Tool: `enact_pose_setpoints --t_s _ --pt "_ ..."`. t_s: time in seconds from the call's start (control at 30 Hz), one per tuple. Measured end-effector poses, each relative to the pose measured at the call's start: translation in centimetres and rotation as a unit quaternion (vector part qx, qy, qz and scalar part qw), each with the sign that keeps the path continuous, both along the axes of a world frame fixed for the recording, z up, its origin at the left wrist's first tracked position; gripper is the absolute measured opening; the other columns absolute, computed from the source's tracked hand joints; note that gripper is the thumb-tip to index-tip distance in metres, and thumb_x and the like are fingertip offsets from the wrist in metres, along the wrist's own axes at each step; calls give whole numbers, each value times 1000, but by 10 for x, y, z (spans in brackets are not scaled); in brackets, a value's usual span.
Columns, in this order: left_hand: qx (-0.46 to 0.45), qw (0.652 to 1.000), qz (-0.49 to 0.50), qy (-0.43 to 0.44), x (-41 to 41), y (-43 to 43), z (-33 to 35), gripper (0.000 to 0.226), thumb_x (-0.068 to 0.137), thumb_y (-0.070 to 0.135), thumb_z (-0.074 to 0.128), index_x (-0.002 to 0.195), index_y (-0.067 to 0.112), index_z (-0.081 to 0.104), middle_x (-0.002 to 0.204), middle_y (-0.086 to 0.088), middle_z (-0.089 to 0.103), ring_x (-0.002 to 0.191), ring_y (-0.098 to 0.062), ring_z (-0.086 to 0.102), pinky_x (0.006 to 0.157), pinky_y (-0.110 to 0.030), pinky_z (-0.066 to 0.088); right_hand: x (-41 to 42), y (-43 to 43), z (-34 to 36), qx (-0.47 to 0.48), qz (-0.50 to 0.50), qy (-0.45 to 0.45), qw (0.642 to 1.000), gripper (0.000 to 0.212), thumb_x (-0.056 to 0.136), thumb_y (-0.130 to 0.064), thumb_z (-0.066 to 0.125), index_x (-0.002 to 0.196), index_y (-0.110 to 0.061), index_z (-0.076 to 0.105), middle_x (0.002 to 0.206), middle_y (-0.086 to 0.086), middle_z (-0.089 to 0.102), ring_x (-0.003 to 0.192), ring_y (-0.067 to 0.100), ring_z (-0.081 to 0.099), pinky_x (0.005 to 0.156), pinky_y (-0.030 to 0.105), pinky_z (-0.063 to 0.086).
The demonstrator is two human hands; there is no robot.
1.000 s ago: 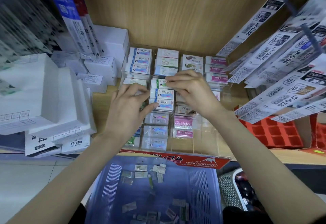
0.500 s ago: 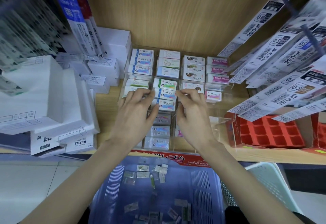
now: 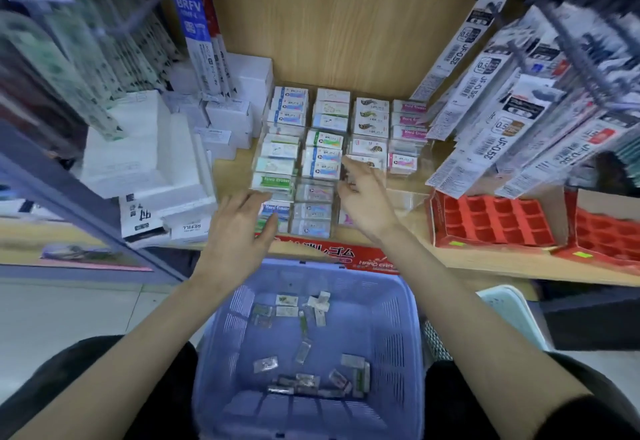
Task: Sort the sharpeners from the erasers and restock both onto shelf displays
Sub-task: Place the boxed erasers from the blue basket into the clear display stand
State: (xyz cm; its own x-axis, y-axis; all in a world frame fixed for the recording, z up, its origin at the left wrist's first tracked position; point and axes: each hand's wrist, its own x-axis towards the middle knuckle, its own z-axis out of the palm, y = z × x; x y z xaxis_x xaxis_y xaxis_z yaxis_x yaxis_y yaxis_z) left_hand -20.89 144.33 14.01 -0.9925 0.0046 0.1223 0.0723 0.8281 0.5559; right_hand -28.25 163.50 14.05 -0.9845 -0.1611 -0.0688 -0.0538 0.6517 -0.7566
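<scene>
Rows of boxed erasers (image 3: 323, 155) fill a clear display tray (image 3: 403, 197) on the wooden shelf. My left hand (image 3: 242, 225) hovers with relaxed fingers over the tray's front left corner and holds nothing. My right hand (image 3: 367, 197) is over the tray's front middle, fingers loosely spread toward an eraser box (image 3: 365, 159), gripping nothing. Below, a blue plastic basket (image 3: 391, 318) holds several small wrapped erasers and sharpeners (image 3: 301, 308) scattered on its bottom.
White boxes (image 3: 138, 148) are stacked left of the tray. Hanging refill packs (image 3: 512, 117) crowd the upper right. Red empty compartment trays (image 3: 491, 221) sit on the shelf at the right. A white basket (image 3: 509, 315) stands beside the blue one.
Both hands have drawn back from the middle eraser rows toward the tray's front. The camera has tilted down, so more of the blue basket shows.
</scene>
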Motion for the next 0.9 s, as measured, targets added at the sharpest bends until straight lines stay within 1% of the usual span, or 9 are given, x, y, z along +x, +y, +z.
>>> enact_pose_setpoints --t_s 0.17,0.3,0.37,0.43,0.57,0.63,0.7,0.77,0.9 --pt "-35 999 -19 -13 21 -7 0 33 91 20 53 116 0 61 115 -18 60 107 -38 55 93 -44 43 21 17 4 52 -11 72 996 47 93 -4 45 139 -12 43 138 8 48 131 28 31 105 29 21" --pt "-48 994 -90 -47 61 -13 -49 38 86 24 44 104 -3 64 105 -20 59 96 -40 59 82 -47 50 102 28 -43 72 59 206 974 29 84 -6 41 102 -3 63 98 11 65 93 25 54 80 33 39" --pt "-81 990 -80 -86 84 -20 -92 45 83 28 42 109 -2 63 112 -24 57 95 -44 60 78 -50 51 134 30 -94 155 144 87 974 26 88 -11 41 100 -5 63 99 11 66 91 27 58 75 38 46" --pt "-116 985 -47 -122 102 -33 -138 50 86 31 46 121 -2 57 127 -29 49 103 -49 56 79 -55 50 143 34 -162 206 174 -119 956 29 95 -12 45 121 -8 56 120 14 58 104 34 56 83 47 47" --pt "-167 977 -20 -129 113 -50 -193 63 85 21 63 138 -4 39 145 -33 30 121 -54 41 91 -62 41 140 24 -250 52 -43 -365 928 55 92 -12 59 140 0 34 136 23 44 110 34 53 95 45 42" --pt "-165 979 2 -122 113 -46 -199 68 82 12 71 139 -4 37 147 -31 29 122 -53 40 89 -60 43 131 12 -281 -37 -179 -389 903 60 88 -8 65 137 4 33 137 29 41 120 39 48 99 48 39" --pt "-142 984 36 -105 112 -42 -200 70 80 10 72 139 -2 38 149 -27 29 116 -48 45 70 -55 50 119 -5 -316 -93 -258 -384 882 69 80 -7 74 136 0 33 140 29 37 126 39 44 101 49 39" --pt "-134 986 54 -87 114 -41 -200 63 83 13 67 138 1 40 150 -19 29 109 -42 46 51 -47 49 112 -21 -344 -22 -262 -357 896 76 72 -24 81 133 -6 39 138 22 42 125 35 44 100 46 39" --pt "-136 986 57 -82 114 -42 -201 58 85 29 49 138 5 40 152 -10 26 111 -39 46 48 -44 49 104 -52 -363 119 -304 -287 900 75 82 -44 68 134 -1 35 141 16 34 129 33 33 94 43 34"
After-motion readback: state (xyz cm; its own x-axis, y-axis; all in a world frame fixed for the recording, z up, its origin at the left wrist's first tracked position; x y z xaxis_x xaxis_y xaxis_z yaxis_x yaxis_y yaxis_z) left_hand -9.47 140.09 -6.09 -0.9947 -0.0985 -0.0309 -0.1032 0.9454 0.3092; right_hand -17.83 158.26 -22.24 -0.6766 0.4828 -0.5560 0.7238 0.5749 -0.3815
